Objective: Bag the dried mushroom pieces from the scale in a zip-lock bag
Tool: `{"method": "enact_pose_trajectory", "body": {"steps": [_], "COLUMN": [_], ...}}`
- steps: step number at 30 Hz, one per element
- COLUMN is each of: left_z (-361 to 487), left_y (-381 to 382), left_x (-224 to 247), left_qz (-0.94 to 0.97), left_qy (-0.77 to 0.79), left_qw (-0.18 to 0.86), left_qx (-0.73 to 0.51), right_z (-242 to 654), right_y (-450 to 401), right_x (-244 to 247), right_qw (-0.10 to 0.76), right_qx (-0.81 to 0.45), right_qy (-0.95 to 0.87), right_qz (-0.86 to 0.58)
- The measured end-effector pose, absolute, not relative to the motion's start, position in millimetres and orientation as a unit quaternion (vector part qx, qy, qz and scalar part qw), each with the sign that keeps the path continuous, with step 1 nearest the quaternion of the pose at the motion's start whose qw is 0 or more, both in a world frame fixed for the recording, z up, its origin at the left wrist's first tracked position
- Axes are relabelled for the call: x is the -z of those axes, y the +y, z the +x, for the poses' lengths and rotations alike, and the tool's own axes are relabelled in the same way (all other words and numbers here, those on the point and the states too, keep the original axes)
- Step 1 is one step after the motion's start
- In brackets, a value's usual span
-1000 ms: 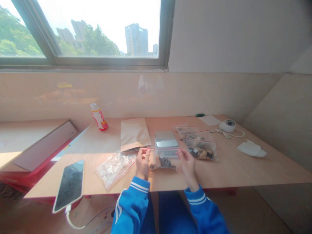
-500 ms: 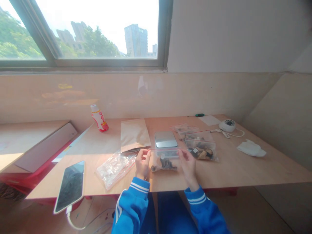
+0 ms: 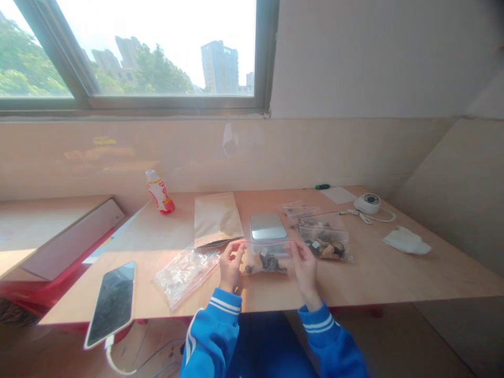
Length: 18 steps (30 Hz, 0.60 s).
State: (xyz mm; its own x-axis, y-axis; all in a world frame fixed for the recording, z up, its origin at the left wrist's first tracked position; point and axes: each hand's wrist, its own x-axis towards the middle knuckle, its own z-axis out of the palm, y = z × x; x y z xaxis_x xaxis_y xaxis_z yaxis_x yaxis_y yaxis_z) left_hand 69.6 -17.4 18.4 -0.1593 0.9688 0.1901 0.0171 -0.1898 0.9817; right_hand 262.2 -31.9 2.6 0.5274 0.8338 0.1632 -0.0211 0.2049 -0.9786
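Observation:
Between my hands is a clear zip bag (image 3: pixel 258 258) with a red seal line along its top and dark dried pieces and a small white packet inside. My left hand (image 3: pixel 230 262) pinches the top left corner, and my right hand (image 3: pixel 304 265) pinches the top right corner. Just behind the bag lies a flat silver scale (image 3: pixel 268 226). To its right are several filled zip bags (image 3: pixel 328 247) with brown and black pieces. Left of my left hand lies a stack of clear plastic bags (image 3: pixel 185 277), and behind it a brown paper pouch (image 3: pixel 218 218).
A phone (image 3: pixel 112 299) on a white cable juts over the front left edge. A red and white bottle (image 3: pixel 159 193) stands at the back left. On the right are a white dome camera (image 3: pixel 368 203), crumpled tissue (image 3: pixel 407 241), white paper (image 3: pixel 338 195) and a green-handled tool (image 3: pixel 323 187).
Both hands keep their pinch on the zip bag, which has barely shifted. The view has moved very slightly.

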Motion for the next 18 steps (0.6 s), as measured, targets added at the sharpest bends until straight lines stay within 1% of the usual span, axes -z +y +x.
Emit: {"method": "enact_pose_trajectory", "body": {"steps": [10, 18], "left_z": [72.4, 72.9], "left_y": [-17.1, -19.2], "left_x": [-18.3, -22.1], "left_qz": [0.474, 0.451], "left_qy": [0.461, 0.47], "left_qw": [0.436, 0.417], "left_qx": [-0.611, -0.634], "right_z": [263.0, 261.8], "right_y": [-32.1, -33.1], "right_x": [-1.2, -1.5], "right_qw": [0.681, 0.684], "right_qx": [-0.314, -0.316], "right_qy": [-0.374, -0.365], "right_qz": [-0.546, -0.547]}}
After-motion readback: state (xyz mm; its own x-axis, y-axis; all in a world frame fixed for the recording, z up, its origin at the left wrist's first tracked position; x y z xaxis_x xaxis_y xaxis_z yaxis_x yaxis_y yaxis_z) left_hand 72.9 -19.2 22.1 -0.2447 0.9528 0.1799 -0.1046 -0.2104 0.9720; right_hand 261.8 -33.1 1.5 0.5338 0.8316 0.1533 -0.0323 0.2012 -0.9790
